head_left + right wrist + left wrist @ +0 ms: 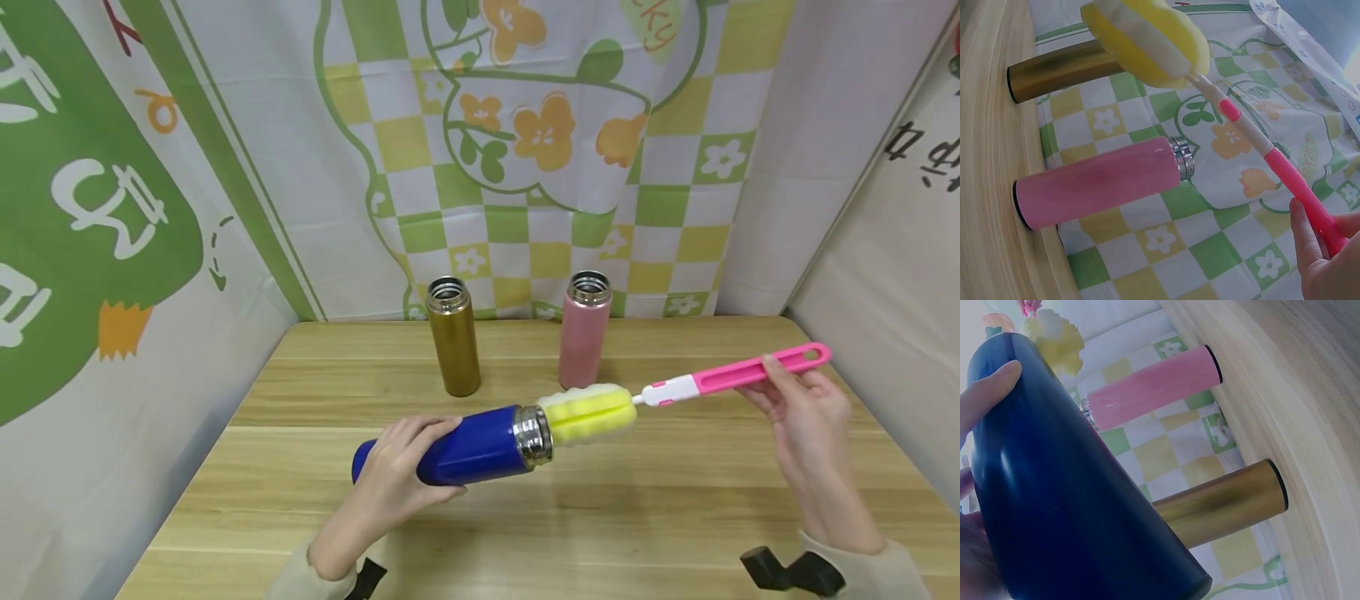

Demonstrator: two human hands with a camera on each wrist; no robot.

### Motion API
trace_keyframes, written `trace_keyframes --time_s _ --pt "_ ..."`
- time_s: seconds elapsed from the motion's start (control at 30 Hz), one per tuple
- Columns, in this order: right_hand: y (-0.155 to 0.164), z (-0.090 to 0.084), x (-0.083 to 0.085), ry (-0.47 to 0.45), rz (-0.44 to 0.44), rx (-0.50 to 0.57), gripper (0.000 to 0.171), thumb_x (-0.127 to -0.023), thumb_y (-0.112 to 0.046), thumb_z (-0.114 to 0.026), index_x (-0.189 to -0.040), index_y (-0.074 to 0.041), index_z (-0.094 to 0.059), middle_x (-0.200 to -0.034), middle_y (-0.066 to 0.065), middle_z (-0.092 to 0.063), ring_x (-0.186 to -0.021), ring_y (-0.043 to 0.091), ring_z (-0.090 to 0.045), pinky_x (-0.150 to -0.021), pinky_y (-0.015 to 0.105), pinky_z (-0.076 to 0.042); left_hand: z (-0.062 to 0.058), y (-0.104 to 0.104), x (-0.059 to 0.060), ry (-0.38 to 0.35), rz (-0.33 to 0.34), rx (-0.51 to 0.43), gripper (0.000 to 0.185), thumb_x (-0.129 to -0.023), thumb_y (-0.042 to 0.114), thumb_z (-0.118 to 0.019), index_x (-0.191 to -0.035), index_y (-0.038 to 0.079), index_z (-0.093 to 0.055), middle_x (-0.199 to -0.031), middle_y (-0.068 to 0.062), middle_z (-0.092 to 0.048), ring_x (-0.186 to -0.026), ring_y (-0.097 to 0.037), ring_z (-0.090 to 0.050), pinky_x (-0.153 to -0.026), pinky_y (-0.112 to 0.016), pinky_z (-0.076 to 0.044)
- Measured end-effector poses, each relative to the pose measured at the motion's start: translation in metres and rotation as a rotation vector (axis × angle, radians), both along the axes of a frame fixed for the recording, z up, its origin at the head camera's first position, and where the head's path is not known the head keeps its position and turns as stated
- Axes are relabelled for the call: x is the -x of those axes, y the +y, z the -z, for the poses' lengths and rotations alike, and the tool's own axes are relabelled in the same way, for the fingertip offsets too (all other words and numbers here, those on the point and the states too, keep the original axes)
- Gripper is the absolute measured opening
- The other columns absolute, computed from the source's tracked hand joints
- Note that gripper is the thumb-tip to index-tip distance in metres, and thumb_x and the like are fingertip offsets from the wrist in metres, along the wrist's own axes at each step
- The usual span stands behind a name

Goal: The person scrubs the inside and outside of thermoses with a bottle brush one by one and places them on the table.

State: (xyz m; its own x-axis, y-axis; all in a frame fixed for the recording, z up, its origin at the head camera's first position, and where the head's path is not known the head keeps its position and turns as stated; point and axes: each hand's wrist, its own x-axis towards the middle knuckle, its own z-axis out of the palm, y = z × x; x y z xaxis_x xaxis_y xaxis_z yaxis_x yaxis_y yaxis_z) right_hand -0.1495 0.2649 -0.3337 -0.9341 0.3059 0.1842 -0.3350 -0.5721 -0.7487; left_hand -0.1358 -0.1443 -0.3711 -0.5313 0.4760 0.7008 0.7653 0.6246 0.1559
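My left hand (401,467) grips a blue metal bottle (480,447) round its body, tilted nearly flat above the table with its silver mouth (534,437) toward the right. A bottle brush with a yellow and white sponge head (592,414) is held by its pink handle (750,372) in my right hand (813,417), thumb and fingers pinching the handle. The tip of the sponge is right at the blue bottle's mouth, most of the head showing outside. In the right wrist view the sponge (1147,44) hangs at the upper middle.
Toward the back of the wooden table (315,367) stand two upright lidless bottles, a gold one (454,346) on the left and a pink one (583,337) on the right. Behind them hangs a checked cloth (480,225) with flower prints. Printed cloth walls enclose both sides.
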Motion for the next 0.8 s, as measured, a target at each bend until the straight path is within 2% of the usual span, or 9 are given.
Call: trace_keyframes --time_s 0.3,0.53,0.67,0.8 --pt "-0.006 0.004 0.001 -0.007 0.035 0.042 0.014 -0.079 0.000 -0.061 -0.091 0.007 -0.057 -0.084 0.014 -0.062 -0.075 0.022 -0.064 -0.071 0.029 -0.050 0.004 0.001 0.002 -0.028 -0.020 0.025 0.075 -0.043 0.030 -0.086 -0.108 0.008 -0.058 -0.103 -0.005 -0.058 -0.092 -0.022 -0.055 -0.075 -0.042 -0.045" --pt "-0.002 0.011 0.003 0.010 0.013 0.185 0.010 -0.082 0.004 -0.057 -0.090 0.008 -0.056 -0.079 0.017 -0.062 -0.073 0.025 -0.065 -0.071 0.033 -0.050 0.007 0.002 0.003 -0.036 -0.007 0.005 0.075 -0.043 0.027 -0.086 -0.109 0.006 -0.057 -0.103 -0.005 -0.058 -0.091 -0.022 -0.055 -0.076 -0.041 -0.045" --pt "0.005 0.015 0.004 0.011 -0.046 0.270 0.005 -0.085 0.005 -0.051 -0.089 0.007 -0.054 -0.079 0.020 -0.063 -0.076 0.029 -0.064 -0.073 0.035 -0.049 0.012 0.000 0.006 -0.111 -0.005 -0.105 0.075 -0.044 0.022 -0.086 -0.111 0.005 -0.055 -0.103 -0.005 -0.060 -0.092 -0.021 -0.056 -0.076 -0.039 -0.046" --pt "0.011 0.017 0.004 -0.011 -0.107 0.346 0.006 -0.086 0.005 -0.048 -0.091 0.006 -0.051 -0.083 0.020 -0.063 -0.079 0.031 -0.064 -0.076 0.036 -0.048 0.014 -0.001 0.008 -0.264 -0.010 -0.247 0.075 -0.047 0.016 -0.086 -0.113 0.007 -0.053 -0.107 -0.006 -0.059 -0.095 -0.020 -0.056 -0.076 -0.039 -0.047"
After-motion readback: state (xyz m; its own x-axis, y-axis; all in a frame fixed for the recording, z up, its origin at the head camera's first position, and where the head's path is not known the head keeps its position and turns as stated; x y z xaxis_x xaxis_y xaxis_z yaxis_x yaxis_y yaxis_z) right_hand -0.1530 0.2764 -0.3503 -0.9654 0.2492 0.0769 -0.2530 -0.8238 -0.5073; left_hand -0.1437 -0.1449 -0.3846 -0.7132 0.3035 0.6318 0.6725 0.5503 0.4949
